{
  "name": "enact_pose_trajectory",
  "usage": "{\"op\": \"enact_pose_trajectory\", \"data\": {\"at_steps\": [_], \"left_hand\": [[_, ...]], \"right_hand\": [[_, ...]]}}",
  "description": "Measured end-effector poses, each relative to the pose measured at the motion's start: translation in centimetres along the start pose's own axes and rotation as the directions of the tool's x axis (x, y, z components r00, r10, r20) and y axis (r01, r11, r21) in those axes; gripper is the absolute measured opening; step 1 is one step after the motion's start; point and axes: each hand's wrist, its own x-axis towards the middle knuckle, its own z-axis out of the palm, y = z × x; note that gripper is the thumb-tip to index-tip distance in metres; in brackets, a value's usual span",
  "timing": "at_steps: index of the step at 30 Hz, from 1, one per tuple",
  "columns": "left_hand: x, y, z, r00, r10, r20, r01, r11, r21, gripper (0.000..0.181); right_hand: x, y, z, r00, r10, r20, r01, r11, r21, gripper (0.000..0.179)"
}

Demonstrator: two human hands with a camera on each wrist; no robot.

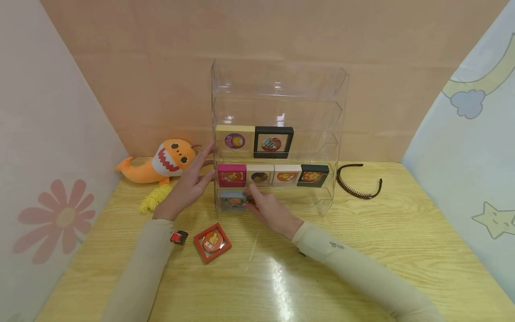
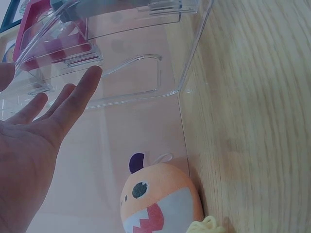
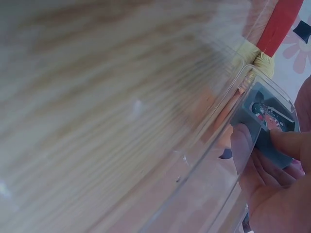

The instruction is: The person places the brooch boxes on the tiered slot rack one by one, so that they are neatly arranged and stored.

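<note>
A clear acrylic tiered rack [image 1: 277,96] stands against the back wall. On its lowest tier, at the left end, sits a grey-blue square frame [image 1: 231,197] with a round picture. My right hand [image 1: 274,213] pinches this frame by its right side; in the right wrist view, thumb and fingers lie on the grey-blue frame [image 3: 248,112] behind the clear lip. With fingers extended, my left hand [image 1: 188,184] rests against the rack's left side. A red square frame [image 1: 212,243] with a round badge lies on the table between my forearms.
The tier above holds a pink frame [image 1: 231,175], two pale frames and a dark green frame [image 1: 313,175]. Higher up are a cream frame [image 1: 235,141] and a black frame [image 1: 273,142]. An orange plush shark [image 1: 146,171] and yellow yarn [image 1: 156,198] lie left; a headband [image 1: 354,192] lies right.
</note>
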Motion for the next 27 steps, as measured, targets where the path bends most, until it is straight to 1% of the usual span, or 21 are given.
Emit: {"op": "enact_pose_trajectory", "data": {"at_steps": [5,12,15,17,21,24,26,27], "left_hand": [[0.1,0.0,0.1,1.000,0.002,-0.001,-0.002,1.000,0.000,0.070],[0.0,0.1,0.0,1.000,-0.018,-0.001,0.018,1.000,0.003,0.070],[0.0,0.1,0.0,1.000,-0.017,0.000,0.017,1.000,0.007,0.070],[-0.1,0.1,0.0,1.000,-0.016,0.000,0.016,1.000,0.008,0.070],[-0.1,0.4,0.0,1.000,-0.013,0.001,0.013,1.000,0.009,0.069],[0.0,0.4,0.0,1.000,-0.010,0.002,0.010,1.000,0.015,0.069],[0.0,0.2,0.0,1.000,-0.006,0.003,0.006,1.000,0.019,0.069],[0.0,-0.1,0.0,1.000,-0.005,0.002,0.005,1.000,0.019,0.069]], "right_hand": [[0.1,0.0,0.1,1.000,0.010,0.002,-0.010,1.000,0.005,0.031],[0.3,0.1,0.1,1.000,-0.026,-0.012,0.026,0.999,0.020,0.033],[0.2,-0.1,-0.2,1.000,-0.024,-0.007,0.024,0.999,0.027,0.035],[0.1,-0.3,-0.6,1.000,-0.006,-0.014,0.006,1.000,0.026,0.038],[-0.3,-0.9,-1.6,0.997,0.054,-0.054,-0.054,0.999,0.001,0.041],[-0.9,-1.4,-2.3,0.993,0.100,-0.065,-0.102,0.995,-0.023,0.037],[-1.3,-1.7,-2.7,0.990,0.135,-0.050,-0.136,0.990,-0.031,0.031],[-1.5,-1.9,-2.8,0.988,0.147,-0.043,-0.149,0.988,-0.035,0.028]]}}
